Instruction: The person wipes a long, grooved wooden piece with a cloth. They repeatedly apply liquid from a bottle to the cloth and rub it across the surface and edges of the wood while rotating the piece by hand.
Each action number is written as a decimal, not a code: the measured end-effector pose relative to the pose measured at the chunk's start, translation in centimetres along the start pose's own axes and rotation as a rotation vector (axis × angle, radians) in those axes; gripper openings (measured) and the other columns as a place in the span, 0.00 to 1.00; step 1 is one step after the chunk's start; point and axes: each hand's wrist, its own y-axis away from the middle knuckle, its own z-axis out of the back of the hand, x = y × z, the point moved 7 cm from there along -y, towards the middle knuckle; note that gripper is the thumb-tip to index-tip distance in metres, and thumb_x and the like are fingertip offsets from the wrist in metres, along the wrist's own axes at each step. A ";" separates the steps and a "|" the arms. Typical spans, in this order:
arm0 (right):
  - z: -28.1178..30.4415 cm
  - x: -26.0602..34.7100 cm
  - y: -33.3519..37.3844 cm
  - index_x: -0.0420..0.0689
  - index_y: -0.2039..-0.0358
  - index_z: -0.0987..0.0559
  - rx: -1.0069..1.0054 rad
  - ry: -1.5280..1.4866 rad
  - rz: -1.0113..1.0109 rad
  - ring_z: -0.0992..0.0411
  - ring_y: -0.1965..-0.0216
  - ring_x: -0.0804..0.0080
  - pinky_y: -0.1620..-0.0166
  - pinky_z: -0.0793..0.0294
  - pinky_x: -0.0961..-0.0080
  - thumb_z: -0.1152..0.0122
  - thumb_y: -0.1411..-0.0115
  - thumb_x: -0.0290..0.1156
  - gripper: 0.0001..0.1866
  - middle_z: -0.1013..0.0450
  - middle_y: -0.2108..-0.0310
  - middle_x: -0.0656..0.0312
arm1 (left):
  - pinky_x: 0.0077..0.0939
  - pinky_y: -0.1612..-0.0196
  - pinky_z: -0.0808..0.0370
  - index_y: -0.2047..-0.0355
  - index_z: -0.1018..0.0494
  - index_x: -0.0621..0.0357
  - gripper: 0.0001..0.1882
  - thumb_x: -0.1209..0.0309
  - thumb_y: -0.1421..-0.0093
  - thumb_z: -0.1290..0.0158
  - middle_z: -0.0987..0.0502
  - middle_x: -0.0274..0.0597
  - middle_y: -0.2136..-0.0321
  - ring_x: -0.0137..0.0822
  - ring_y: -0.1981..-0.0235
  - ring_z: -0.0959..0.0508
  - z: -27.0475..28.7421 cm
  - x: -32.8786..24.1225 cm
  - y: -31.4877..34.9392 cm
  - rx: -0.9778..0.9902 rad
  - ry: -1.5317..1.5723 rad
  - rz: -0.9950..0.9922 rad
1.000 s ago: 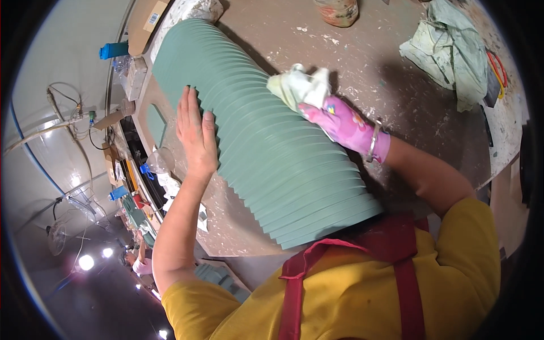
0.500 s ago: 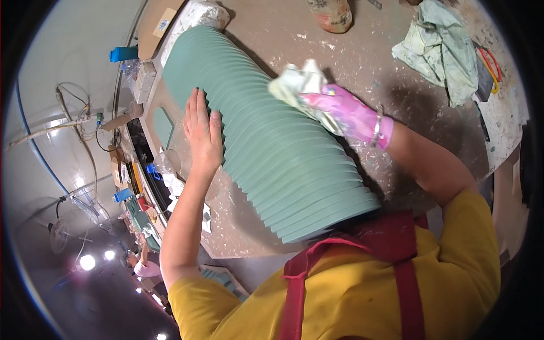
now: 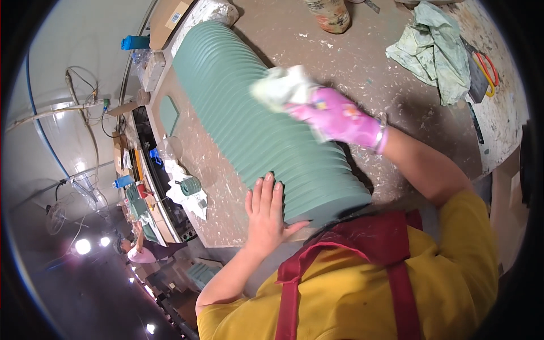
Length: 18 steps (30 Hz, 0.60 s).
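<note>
As a long row of flat green plates [image 3: 266,136] runs from near right to far left on the brown table [image 3: 215,175], the bare left hand [image 3: 265,224], fingers parted, touches its near left edge, the pink-gloved right hand [image 3: 340,117] gripping a bunched whitish cloth [image 3: 282,88] farther along.

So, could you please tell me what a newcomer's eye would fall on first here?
Most likely the long row of thin green slabs, running diagonally across the brown table. Next comes the right hand in its bright pink patterned glove, holding a pale cloth against the row's right side, while the bare left hand rests at its near left edge. A crumpled pale green rag lies at the upper right.
</note>
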 end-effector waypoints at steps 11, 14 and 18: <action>-0.4 -1.0 3.3 0.44 0.52 0.25 0.083 0.187 -0.143 0.25 0.68 0.76 0.60 0.24 0.74 0.44 0.40 0.40 0.19 0.24 0.60 0.57 | 0.54 0.39 0.51 0.39 0.48 0.67 0.55 0.46 0.59 0.38 0.46 0.60 0.38 0.59 0.38 0.44 0.5 -0.4 0.4 -0.014 0.001 0.012; -3.4 4.4 1.0 0.48 0.53 0.25 -0.014 0.753 0.579 0.33 0.48 0.62 0.43 0.36 0.64 0.40 0.45 0.36 0.18 0.32 0.48 0.56 | 0.54 0.40 0.50 0.39 0.48 0.67 0.54 0.44 0.58 0.40 0.46 0.59 0.38 0.59 0.39 0.44 0.2 -0.5 -0.1 -0.016 0.008 -0.017; -0.8 2.3 2.2 0.47 0.55 0.24 -0.031 0.440 0.382 0.31 0.49 0.62 0.43 0.35 0.64 0.40 0.46 0.33 0.17 0.29 0.52 0.59 | 0.53 0.38 0.53 0.39 0.50 0.70 0.56 0.40 0.55 0.42 0.49 0.62 0.37 0.60 0.37 0.47 0.4 0.0 0.5 0.018 -0.046 0.023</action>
